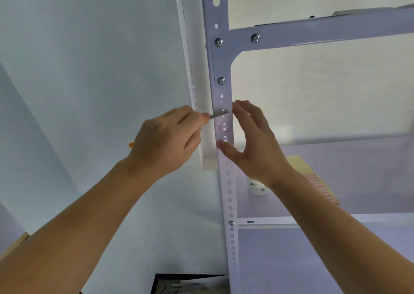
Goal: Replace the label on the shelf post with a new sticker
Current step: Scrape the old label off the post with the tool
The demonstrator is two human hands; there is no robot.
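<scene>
Shelf post (226, 181): pale lilac, punched with one column of round and oval holes, with a faint orange-brown smear (220, 128) on its face. Screws (218, 42) on the post: bright silver. Knife (219, 114): grey blade across the post, yellow-orange handle tip left of it. Right of the post: white cup (257, 187) with green print, pale yellow box (313, 181) with red stripes.

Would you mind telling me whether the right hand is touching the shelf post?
Touching. The head view shows the right hand bracing the shelf post: its thumb lies on the post's front face and its fingertips meet the right edge.
</scene>
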